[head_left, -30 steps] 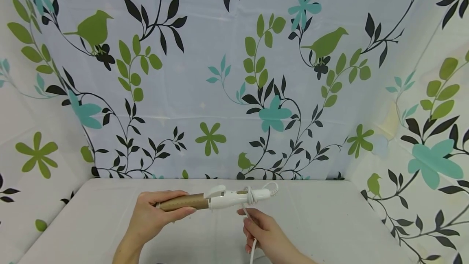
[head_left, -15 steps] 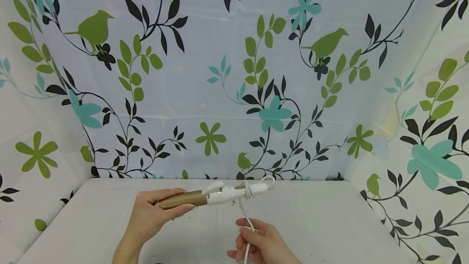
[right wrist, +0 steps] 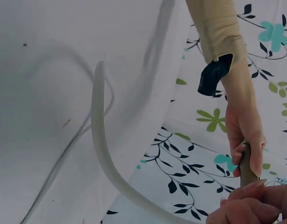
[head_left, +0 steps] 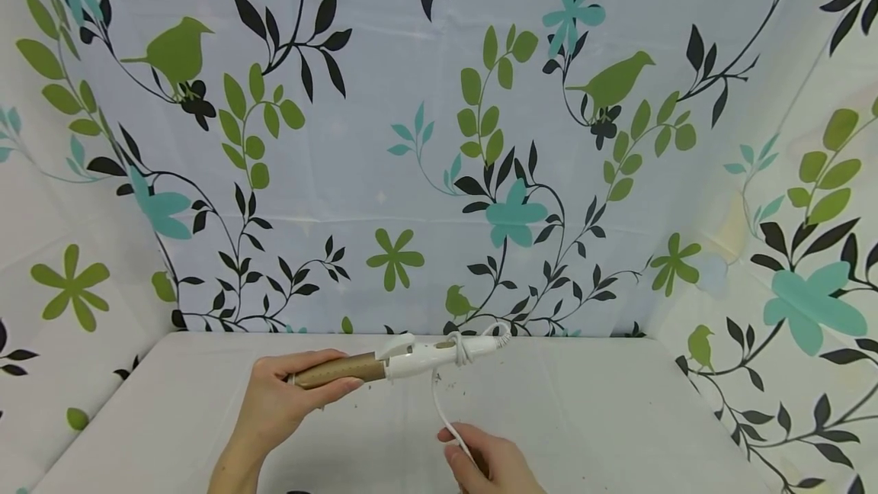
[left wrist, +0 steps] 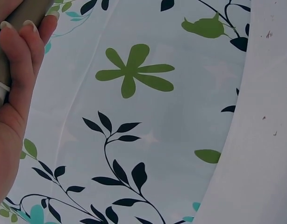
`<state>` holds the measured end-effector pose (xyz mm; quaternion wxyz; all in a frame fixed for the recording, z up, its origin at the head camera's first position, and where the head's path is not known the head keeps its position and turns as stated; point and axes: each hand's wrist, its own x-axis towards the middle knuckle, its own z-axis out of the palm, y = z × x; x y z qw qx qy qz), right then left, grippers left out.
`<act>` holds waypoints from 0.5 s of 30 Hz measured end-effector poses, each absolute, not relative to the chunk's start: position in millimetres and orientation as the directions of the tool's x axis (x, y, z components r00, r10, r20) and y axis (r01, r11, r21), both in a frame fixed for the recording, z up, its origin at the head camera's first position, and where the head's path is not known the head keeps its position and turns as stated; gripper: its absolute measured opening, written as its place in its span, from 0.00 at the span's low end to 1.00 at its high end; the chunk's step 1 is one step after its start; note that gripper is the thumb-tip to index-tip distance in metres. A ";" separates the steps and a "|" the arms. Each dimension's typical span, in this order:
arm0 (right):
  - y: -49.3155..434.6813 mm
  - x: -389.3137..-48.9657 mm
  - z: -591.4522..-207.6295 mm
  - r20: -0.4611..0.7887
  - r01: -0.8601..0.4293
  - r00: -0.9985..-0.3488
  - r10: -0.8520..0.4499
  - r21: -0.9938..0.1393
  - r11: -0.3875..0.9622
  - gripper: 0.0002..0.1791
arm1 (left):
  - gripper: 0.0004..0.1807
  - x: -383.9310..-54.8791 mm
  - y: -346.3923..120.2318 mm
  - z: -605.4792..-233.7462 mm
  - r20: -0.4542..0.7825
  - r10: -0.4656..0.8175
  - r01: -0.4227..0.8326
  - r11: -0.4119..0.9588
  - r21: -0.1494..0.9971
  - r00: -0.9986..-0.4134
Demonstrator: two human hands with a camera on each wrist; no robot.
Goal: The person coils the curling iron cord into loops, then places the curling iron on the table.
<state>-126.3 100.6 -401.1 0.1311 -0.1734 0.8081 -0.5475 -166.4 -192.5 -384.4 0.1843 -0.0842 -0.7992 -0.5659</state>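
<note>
A curling iron (head_left: 418, 358) with a gold barrel and white handle is held above the table, lying nearly level. My left hand (head_left: 274, 402) grips it by the barrel, and the left wrist view shows fingers (left wrist: 29, 51) curled round that barrel. White cord (head_left: 439, 402) is wound round the handle, with a length hanging from it. Lower and to the right, my right hand (head_left: 490, 460) pinches the hanging cord between thumb and fingers. In the right wrist view the cord (right wrist: 100, 130) arches out from the fingers; its far end is not visible.
A white table (head_left: 590, 410) lies beneath, with small dark specks on it. Patterned cloth (head_left: 357, 136) with birds and leaves stands behind and on both sides. In the right wrist view, a dark strap (right wrist: 214, 77) sits on the left wrist, and more cord (right wrist: 52, 172) appears against the white surface.
My right hand has moved down, away from the curling iron, and the cord between them has grown longer. The left hand and the iron have shifted only slightly, the handle end tilting up.
</note>
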 end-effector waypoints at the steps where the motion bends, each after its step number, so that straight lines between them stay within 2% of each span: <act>1: 101.1 -125.4 -400.6 0.021 -0.195 -0.907 -0.421 -0.906 0.376 0.16 | 0.19 -166.5 -192.6 -384.4 0.389 -0.070 0.343 0.344 0.874 -0.919; 4: 103.9 -123.3 -398.2 0.187 -0.384 -0.885 -0.426 -0.810 0.443 0.15 | 0.19 -166.4 -192.5 -383.6 0.368 -0.058 0.329 0.335 0.883 -0.928; 7: 107.3 -121.5 -393.9 0.354 -0.534 -0.830 -0.430 -0.727 0.431 0.12 | 0.19 -166.6 -192.0 -382.7 0.336 -0.044 0.305 0.319 0.897 -0.941; 13: 112.6 -122.4 -381.7 0.488 -0.628 -0.769 -0.413 -0.694 0.351 0.05 | 0.21 -168.3 -191.4 -383.1 0.265 -0.014 0.252 0.273 0.929 -0.964; 15: 114.3 -125.3 -379.2 0.548 -0.685 -0.718 -0.428 -0.667 0.294 0.04 | 0.21 -168.9 -191.0 -383.4 0.247 0.004 0.240 0.256 0.936 -0.969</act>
